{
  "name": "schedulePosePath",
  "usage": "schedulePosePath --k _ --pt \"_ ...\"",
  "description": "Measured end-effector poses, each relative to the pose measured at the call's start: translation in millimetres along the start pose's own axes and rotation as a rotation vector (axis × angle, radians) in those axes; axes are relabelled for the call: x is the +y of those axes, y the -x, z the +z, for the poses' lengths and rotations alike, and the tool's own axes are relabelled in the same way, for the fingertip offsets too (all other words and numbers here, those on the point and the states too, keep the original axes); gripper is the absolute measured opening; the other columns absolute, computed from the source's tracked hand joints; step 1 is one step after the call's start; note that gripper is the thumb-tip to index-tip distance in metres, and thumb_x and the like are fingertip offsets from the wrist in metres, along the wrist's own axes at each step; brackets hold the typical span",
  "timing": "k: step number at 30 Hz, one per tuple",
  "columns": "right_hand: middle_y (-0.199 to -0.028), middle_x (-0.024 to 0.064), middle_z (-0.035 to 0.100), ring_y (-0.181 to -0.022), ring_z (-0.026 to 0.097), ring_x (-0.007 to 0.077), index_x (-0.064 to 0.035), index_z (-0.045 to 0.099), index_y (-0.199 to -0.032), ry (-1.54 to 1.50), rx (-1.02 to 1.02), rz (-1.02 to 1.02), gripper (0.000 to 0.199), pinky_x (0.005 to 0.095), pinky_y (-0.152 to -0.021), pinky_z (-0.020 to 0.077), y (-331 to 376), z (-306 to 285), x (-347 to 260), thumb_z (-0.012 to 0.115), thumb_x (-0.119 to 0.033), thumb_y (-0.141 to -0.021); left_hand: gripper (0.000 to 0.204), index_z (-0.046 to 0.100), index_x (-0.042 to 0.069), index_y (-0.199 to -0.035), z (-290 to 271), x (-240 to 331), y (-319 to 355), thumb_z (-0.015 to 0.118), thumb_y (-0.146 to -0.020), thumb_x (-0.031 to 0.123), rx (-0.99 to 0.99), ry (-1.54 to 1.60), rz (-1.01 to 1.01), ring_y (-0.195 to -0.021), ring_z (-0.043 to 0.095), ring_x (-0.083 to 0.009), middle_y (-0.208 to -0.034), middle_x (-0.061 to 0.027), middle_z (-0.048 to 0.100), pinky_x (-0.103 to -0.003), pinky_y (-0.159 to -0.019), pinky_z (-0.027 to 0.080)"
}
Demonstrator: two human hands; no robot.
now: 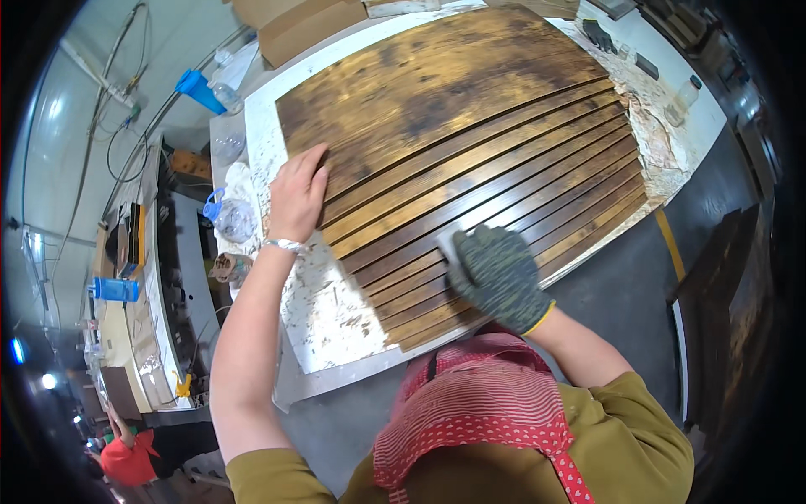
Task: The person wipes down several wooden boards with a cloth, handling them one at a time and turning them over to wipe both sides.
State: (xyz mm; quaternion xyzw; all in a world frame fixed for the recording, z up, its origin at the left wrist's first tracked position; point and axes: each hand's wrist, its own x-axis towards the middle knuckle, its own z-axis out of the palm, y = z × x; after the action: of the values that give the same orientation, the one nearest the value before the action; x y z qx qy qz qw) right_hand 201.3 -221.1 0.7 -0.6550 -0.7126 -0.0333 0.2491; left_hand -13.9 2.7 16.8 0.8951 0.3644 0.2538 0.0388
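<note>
A large brown wood panel (437, 80) with dark mottled grain lies on the white table. On its near side, several narrow stained wood strips (520, 172) lie in rows, with dark gaps between them. My bare left hand (296, 193) rests flat with fingers stretched at the left edge of the panel, by the first strips. A dark green knitted glove covers my right hand (497, 273). Its fingers close round a small whitish pad (446, 245) pressed on the near strips; the glove hides most of the pad, so its exact kind is unclear.
Clear plastic bottles and a jug with a blue handle (231, 217) stand left of the panel. The white tabletop (323, 323) is splashed with brown stain. At the far right lie a dark glove (599, 35) and a jar (684, 99). A person in red (128, 458) is at lower left.
</note>
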Motion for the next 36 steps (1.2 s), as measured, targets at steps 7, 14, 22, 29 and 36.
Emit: schedulePosePath --k 7,14,22,29,36 --pt "-0.083 0.0126 0.057 -0.075 0.058 0.0277 -0.0032 0.058 -0.096 -0.224 -0.161 -0.239 0.027 0.0415 -0.067 0.0443 -20.6 48.9 -106.8 0.057 -0.024 -0.078 0.030 0.057 0.010 -0.118 5.0 -6.4 7.9 0.049 -0.089 0.017 0.051 -0.029 0.059 -0.104 0.054 -0.0319 -0.115 -0.0122 0.059 -0.038 -0.090 0.043" --pt "-0.082 0.0128 0.057 -0.076 0.058 0.0293 -0.0031 0.056 -0.097 -0.113 -0.178 -0.312 0.029 0.0447 -0.068 0.0440 -47.9 32.5 -78.9 0.059 -0.020 -0.074 0.033 0.053 0.018 -0.122 13.1 -7.6 14.0 0.047 -0.090 0.020 0.041 -0.076 -0.008 -0.109 0.048 -0.0258 -0.120 -0.0027 0.053 -0.041 -0.087 0.038" --pt "-0.086 0.0129 0.056 -0.076 0.058 0.0277 -0.0048 0.058 -0.095 -0.138 -0.107 -0.337 0.027 0.0409 -0.069 0.0440 -48.9 23.6 -72.7 0.059 -0.023 -0.075 0.034 0.053 0.016 -0.122 15.8 -5.0 2.9 0.048 -0.088 0.019 0.033 -0.064 0.009 -0.109 0.048 -0.0272 -0.119 -0.0051 0.053 -0.041 -0.091 0.037" --pt "-0.086 0.0124 0.055 -0.076 0.056 0.0286 -0.0044 0.057 -0.105 -0.083 -0.056 -0.251 0.040 0.0421 -0.066 0.0450 -31.1 -0.2 20.2 0.061 -0.027 -0.073 0.034 0.053 0.011 -0.122 8.1 -9.1 8.2 0.043 -0.090 0.018 -0.021 -0.075 0.027 -0.113 0.046 -0.0294 -0.125 -0.0092 0.051 -0.040 -0.096 0.034" --pt "-0.091 0.0147 0.054 -0.082 0.054 0.0325 -0.0038 0.057 -0.108 0.099 0.003 0.001 0.039 0.0434 -0.071 0.0435 2.5 -61.4 165.4 0.058 -0.029 -0.077 0.036 0.051 0.005 -0.123 0.1 -0.9 6.4 0.037 -0.093 0.019 -0.091 -0.122 0.037 -0.117 0.043 -0.0315 -0.126 -0.0135 0.049 -0.041 -0.100 0.031"
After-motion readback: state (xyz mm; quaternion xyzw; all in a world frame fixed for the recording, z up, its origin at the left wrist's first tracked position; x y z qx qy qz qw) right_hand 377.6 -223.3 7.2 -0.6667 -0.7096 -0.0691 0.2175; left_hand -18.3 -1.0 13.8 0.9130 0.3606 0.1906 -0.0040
